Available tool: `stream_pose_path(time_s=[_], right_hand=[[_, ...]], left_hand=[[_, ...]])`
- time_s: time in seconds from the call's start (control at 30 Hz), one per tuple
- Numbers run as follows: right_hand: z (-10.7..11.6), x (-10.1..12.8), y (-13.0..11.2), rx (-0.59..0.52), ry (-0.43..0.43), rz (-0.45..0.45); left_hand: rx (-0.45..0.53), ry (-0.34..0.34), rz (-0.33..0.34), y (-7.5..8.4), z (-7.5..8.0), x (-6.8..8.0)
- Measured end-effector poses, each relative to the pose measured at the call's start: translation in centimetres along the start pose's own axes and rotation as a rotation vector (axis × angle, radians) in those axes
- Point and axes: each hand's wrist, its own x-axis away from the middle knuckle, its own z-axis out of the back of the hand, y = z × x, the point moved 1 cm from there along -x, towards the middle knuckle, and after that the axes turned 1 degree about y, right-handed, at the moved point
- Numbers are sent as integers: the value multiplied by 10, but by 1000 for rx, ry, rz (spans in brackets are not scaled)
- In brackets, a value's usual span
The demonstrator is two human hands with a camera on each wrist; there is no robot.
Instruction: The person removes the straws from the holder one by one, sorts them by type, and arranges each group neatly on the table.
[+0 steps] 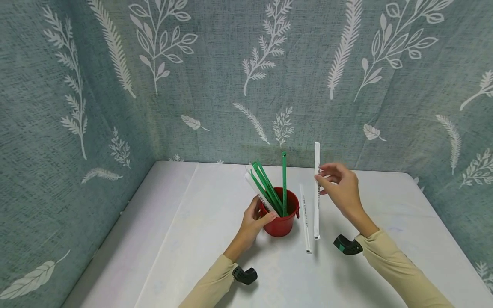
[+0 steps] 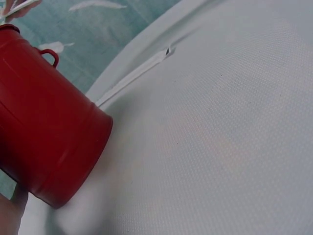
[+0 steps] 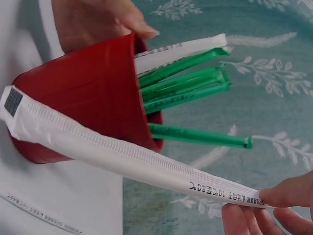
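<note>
My left hand (image 1: 251, 223) holds a small red bucket (image 1: 279, 229) at its left side, thumb at the rim. Several straws in green wrappers (image 1: 267, 184) stand in the bucket, leaning mostly left, with one green straw (image 1: 284, 179) nearly upright. A white-wrapped straw (image 3: 171, 53) leans out beside them, near the left thumb. To the right of the bucket, my right hand (image 1: 342, 188) pinches another white paper-wrapped straw (image 1: 317, 218) between thumb and fingers, holding it upright. In the right wrist view this straw passes in front of the bucket.
One more white-wrapped straw (image 1: 305, 224) lies on the white table (image 1: 200, 239), just right of the bucket. Behind the table hangs a grey-green cloth (image 1: 215, 85) with a white leaf print. A dark wrist camera (image 1: 245, 275) sits on each sleeve.
</note>
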Motion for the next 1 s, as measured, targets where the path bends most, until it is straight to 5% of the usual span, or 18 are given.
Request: stream_pose_path(time_s=[0.2,0.43,1.0], right_hand=[[-1,0,23,14,-23,-32],[-2,2,36,9,-30,-56],[-12,16,72,115,-94,-193]], left_hand=[[3,-13,20,7,0,0],[-7,-30,22,35,-5,7],[1,-22,31,36,-4,8]])
